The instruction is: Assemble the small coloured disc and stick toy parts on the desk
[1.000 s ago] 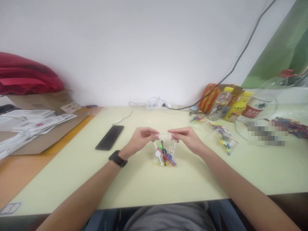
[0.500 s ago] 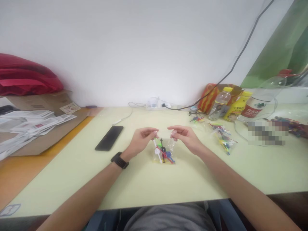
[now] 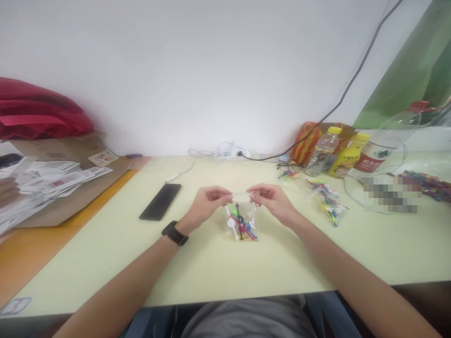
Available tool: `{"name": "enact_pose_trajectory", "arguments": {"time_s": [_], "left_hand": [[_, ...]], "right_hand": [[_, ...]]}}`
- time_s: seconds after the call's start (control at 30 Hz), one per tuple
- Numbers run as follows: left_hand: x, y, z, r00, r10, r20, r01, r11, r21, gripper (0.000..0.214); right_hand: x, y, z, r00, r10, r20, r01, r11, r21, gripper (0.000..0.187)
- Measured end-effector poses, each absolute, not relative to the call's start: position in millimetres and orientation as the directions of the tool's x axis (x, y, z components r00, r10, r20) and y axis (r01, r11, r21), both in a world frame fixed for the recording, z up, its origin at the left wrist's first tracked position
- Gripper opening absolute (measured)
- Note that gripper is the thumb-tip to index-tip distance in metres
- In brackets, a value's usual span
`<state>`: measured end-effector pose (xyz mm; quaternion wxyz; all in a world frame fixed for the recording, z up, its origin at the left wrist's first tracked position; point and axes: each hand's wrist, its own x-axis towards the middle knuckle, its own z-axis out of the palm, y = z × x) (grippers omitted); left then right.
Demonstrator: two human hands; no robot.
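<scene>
Between my hands hangs a small clear plastic bag (image 3: 252, 217), its lower edge at the tabletop. Inside it show several coloured plastic arrow pieces (image 3: 240, 227) in white, black, red, blue, green and yellow. My left hand (image 3: 210, 204) pinches the bag's upper left corner, a dark watch on that wrist. At the upper right corner my right hand (image 3: 271, 202) pinches the bag between thumb and fingers. The bag's top edge is stretched between the two pinches. To the right lie more clear bags of coloured pieces (image 3: 327, 204) on the pale table (image 3: 197, 272).
A black phone (image 3: 160, 202) lies left of my hands. Further left, white packets (image 3: 66, 180) cover cardboard, and another person's hand (image 3: 7, 191) touches them. Bottles (image 3: 348, 155) stand at the back right, near a power cable. A pile of coloured pieces (image 3: 430, 185) sits far right.
The bag's top edge looks straighter and tauter between my hands, which have hardly moved. Another person's hand has come into view at the far left, at the white packets.
</scene>
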<state>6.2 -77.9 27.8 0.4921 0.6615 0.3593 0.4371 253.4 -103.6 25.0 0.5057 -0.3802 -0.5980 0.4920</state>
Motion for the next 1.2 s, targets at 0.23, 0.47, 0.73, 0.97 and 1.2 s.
{"name": "enact_pose_trajectory", "arguments": {"time_s": [0.23,0.47,0.73,0.97,1.2], "left_hand": [[4.5,-77.9,29.0,0.351,0.905,0.241,0.015,-0.263,0.965,0.025],[3.7,-78.1,24.4,0.342,0.914,0.220,-0.011,-0.231,0.973,0.025],[7.2,-79.2,25.4,0.313,0.919,0.241,0.084,-0.280,0.956,0.044],[6.9,-74.5,24.1,0.333,0.913,0.236,0.167,-0.304,0.938,0.030],[6.4,-75.5,24.1,0.376,0.890,0.259,0.073,-0.307,0.949,0.027]], "right_hand": [[253.2,-105.6,28.2,-0.163,0.971,0.178,-0.133,0.157,-0.979,0.021],[253.6,-103.7,25.4,-0.181,0.964,0.193,-0.178,0.161,-0.971,0.020],[249.2,-104.0,22.8,-0.133,0.948,0.290,0.079,0.301,-0.950,0.034],[247.4,-100.6,18.7,-0.107,0.953,0.282,0.064,0.290,-0.955,0.029],[246.2,-101.8,19.5,-0.061,0.970,0.235,-0.028,0.234,-0.972,0.030]]}}
